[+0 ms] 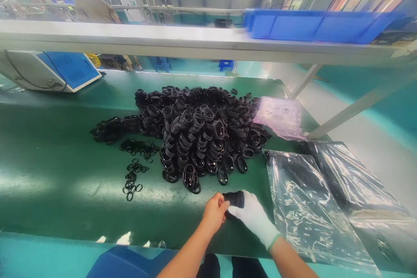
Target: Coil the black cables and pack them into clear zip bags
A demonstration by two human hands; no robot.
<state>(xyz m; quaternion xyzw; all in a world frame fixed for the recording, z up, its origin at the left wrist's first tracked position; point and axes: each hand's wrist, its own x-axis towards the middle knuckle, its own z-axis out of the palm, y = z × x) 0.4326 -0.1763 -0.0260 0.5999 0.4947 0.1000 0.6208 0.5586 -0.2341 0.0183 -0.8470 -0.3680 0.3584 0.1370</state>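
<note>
Between my two hands, near the front edge of the green table, is a stack of black coiled cables (233, 200). My bare left hand (214, 213) is closed around its left end, thumb and fingers pressed together. My right hand (254, 216), in a white glove with a green cuff, wraps the right end. Just beyond lies a large heap of similar black coiled cables (195, 139), partly piled in leaning stacks. Small black rings (132, 182) lie scattered left of the heap.
At right, a clear plastic bag (302, 208) lies beside another bag with dark contents (355, 178). A pinkish plastic packet (282, 115) sits behind them. A blue bin (319, 26) rests on the overhead shelf (146, 39). A blue-and-white machine (70, 69) stands far left; a person is blurred beyond.
</note>
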